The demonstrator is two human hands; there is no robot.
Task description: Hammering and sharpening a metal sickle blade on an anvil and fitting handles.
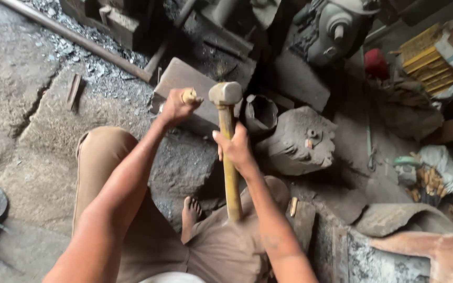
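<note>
Gripping the hammer (225,94) mid-handle, the right hand (235,148) carries a top-heavy steel head, better controlled nearer the handle's end. The left hand (176,107) is clenched round a short stiff wooden-handled tool (189,95) over the flat block (187,86).

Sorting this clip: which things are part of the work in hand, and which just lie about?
In use: hammer in right hand; wooden-handled tool in left hand; steel block.

Lying about: long pipe, motor, yellow box, red object, grey casting.
</note>
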